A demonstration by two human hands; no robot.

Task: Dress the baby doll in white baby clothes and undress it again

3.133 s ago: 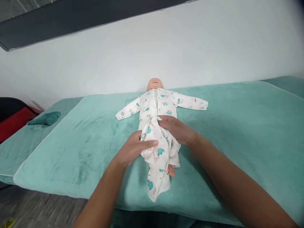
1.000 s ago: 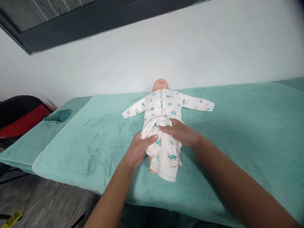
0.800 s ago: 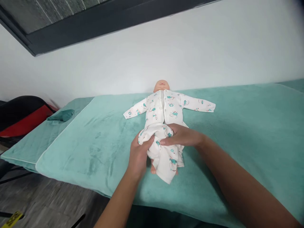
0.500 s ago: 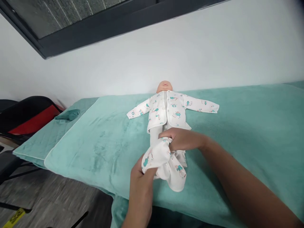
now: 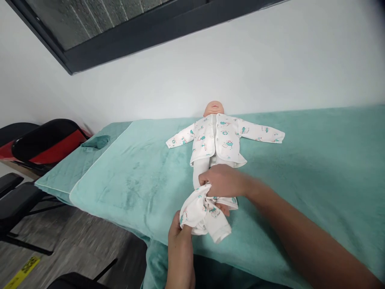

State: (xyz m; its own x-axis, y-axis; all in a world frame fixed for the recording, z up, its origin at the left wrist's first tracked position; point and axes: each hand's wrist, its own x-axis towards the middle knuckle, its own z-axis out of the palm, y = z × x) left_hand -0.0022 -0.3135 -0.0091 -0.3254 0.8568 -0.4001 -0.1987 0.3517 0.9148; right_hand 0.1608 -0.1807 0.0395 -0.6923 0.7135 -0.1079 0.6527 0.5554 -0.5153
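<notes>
A baby doll [image 5: 213, 108] lies on its back on a teal blanket [image 5: 300, 160], head toward the wall. It wears a white printed jacket [image 5: 218, 138] with both sleeves spread out. Bunched white printed trousers [image 5: 204, 212] sit low around the doll's feet, and its white legs [image 5: 200, 170] show above them. My left hand [image 5: 177, 230] pinches the waistband at the lower left. My right hand [image 5: 221, 180] grips the same fabric from above, over the doll's shins.
A folded dark teal cloth [image 5: 96, 141] lies on the mattress's left end. Black and red chairs [image 5: 45, 140] stand at the left, over grey flooring [image 5: 75, 245]. A white wall and a dark window frame [image 5: 144, 32] rise behind the bed.
Both hands have pulled the trousers down from the doll's waist to its feet, which bares the white legs. My view has shifted to the left.
</notes>
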